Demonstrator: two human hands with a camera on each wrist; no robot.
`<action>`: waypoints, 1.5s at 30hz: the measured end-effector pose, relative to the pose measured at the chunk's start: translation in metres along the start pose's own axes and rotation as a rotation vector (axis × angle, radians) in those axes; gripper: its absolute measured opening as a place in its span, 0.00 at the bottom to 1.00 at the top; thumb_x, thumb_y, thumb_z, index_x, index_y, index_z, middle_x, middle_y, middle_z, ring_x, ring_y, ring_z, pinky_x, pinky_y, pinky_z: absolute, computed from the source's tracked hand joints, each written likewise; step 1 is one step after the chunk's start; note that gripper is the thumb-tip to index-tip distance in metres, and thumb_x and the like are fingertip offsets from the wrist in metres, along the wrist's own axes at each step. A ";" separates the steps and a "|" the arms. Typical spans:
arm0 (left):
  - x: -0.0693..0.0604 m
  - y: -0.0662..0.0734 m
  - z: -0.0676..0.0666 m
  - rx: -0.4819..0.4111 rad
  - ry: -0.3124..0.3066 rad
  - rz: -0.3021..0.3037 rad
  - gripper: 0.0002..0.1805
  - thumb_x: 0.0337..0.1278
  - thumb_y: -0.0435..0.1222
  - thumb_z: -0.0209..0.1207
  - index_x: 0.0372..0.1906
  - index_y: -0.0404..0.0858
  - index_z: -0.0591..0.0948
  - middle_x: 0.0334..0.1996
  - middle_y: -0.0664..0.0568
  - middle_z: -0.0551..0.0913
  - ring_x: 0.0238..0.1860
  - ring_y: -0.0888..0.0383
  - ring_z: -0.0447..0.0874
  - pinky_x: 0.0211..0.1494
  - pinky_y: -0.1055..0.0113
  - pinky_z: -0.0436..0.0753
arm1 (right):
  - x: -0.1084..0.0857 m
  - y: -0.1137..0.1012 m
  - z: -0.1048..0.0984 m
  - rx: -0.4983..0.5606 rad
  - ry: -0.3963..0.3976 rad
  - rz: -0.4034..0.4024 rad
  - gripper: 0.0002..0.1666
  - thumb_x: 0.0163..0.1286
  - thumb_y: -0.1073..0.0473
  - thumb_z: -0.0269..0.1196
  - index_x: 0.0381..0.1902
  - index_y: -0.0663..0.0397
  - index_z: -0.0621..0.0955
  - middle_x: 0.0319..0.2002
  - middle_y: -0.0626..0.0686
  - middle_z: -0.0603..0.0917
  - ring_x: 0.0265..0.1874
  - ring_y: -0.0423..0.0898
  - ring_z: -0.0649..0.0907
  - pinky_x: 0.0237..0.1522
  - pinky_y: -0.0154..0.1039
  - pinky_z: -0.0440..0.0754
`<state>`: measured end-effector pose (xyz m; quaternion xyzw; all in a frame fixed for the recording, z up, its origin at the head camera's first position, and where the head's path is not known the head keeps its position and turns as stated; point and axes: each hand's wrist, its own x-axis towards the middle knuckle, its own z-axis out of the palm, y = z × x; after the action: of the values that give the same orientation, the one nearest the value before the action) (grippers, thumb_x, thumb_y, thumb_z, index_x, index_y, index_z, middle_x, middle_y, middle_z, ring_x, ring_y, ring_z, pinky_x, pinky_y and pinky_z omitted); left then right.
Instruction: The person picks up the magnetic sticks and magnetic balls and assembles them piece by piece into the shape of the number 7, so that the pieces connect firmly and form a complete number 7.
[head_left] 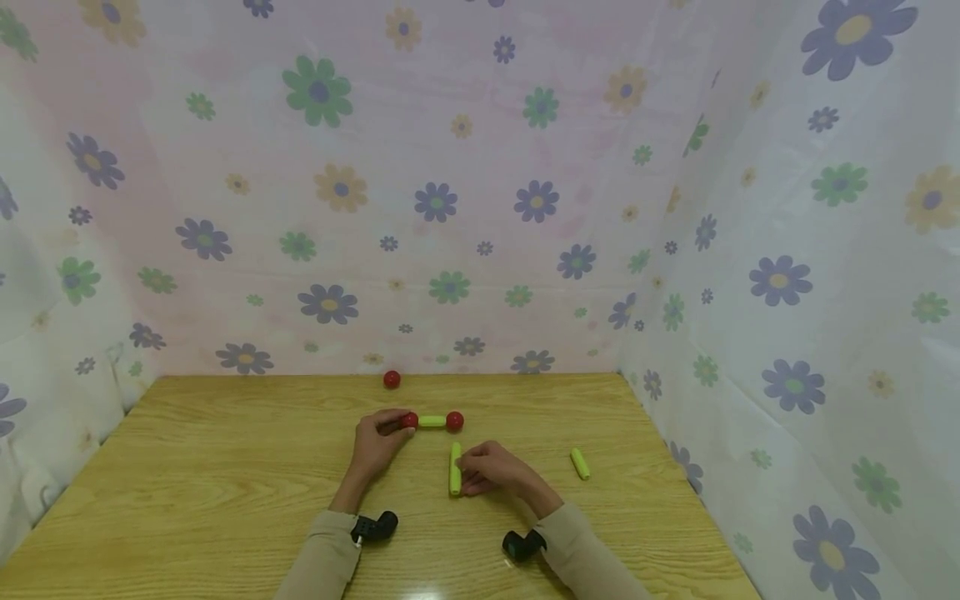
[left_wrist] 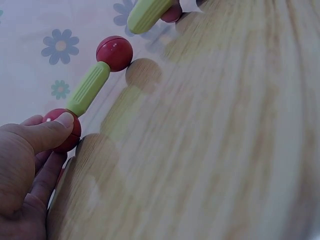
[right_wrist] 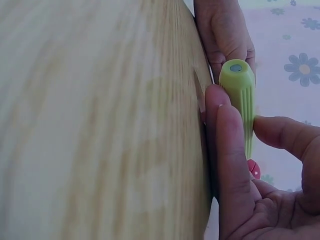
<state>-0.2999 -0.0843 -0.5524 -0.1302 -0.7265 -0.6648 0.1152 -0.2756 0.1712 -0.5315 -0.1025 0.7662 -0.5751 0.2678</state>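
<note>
My left hand (head_left: pixel 372 448) pinches a red ball (left_wrist: pixel 76 131) between thumb and fingers. A short ribbed green rod (head_left: pixel 432 422) joins that ball to a second red ball (head_left: pixel 454 421), making a dumbbell shape that lies across the table. Just in front of it, a longer green rod (head_left: pixel 455 469) points away from me, apart from the dumbbell. My right hand (head_left: pixel 497 468) pinches this rod from its right side. In the right wrist view, the rod's near end (right_wrist: pixel 235 68) shows a grey metal disc, with the thumb on one side and fingertips on the other.
A loose red ball (head_left: pixel 392 380) sits at the table's back edge. Another short green rod (head_left: pixel 581 463) lies to the right of my right hand. The wooden table (head_left: pixel 225 467) meets flowered cloth walls (head_left: pixel 465 267) at the back and sides.
</note>
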 end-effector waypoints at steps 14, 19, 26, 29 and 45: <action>-0.005 0.018 -0.001 0.000 -0.011 0.014 0.18 0.57 0.19 0.65 0.54 0.18 0.81 0.52 0.24 0.81 0.54 0.28 0.82 0.57 0.44 0.84 | 0.012 0.005 -0.001 0.073 0.022 0.022 0.19 0.77 0.56 0.60 0.50 0.70 0.84 0.29 0.54 0.87 0.26 0.40 0.88 0.32 0.31 0.88; -0.005 0.018 0.000 0.014 -0.001 0.022 0.18 0.57 0.19 0.65 0.53 0.18 0.81 0.52 0.24 0.81 0.53 0.28 0.83 0.56 0.43 0.83 | 0.013 0.004 -0.001 0.096 0.021 0.029 0.20 0.77 0.55 0.60 0.51 0.70 0.84 0.30 0.55 0.87 0.27 0.40 0.89 0.32 0.31 0.88; -0.005 0.019 -0.002 0.001 -0.014 0.003 0.18 0.57 0.19 0.65 0.53 0.17 0.81 0.52 0.24 0.81 0.54 0.28 0.82 0.57 0.44 0.84 | 0.013 0.002 0.000 0.109 0.030 0.024 0.20 0.78 0.55 0.60 0.51 0.70 0.84 0.30 0.54 0.87 0.27 0.40 0.88 0.32 0.31 0.88; -0.004 0.017 -0.001 0.001 -0.021 -0.005 0.18 0.57 0.19 0.65 0.54 0.17 0.81 0.53 0.23 0.81 0.54 0.27 0.82 0.58 0.43 0.83 | 0.014 0.001 0.000 0.113 0.037 0.022 0.20 0.78 0.55 0.60 0.50 0.70 0.85 0.29 0.54 0.87 0.27 0.40 0.88 0.32 0.31 0.88; 0.005 -0.018 0.000 0.017 0.011 -0.016 0.18 0.56 0.23 0.69 0.53 0.25 0.85 0.52 0.32 0.84 0.53 0.36 0.85 0.55 0.61 0.87 | 0.018 0.002 -0.001 0.128 0.036 0.006 0.20 0.78 0.56 0.58 0.50 0.71 0.84 0.31 0.53 0.87 0.28 0.40 0.88 0.34 0.31 0.88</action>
<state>-0.3107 -0.0859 -0.5670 -0.1194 -0.7326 -0.6602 0.1151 -0.2913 0.1642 -0.5383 -0.0726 0.7327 -0.6240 0.2618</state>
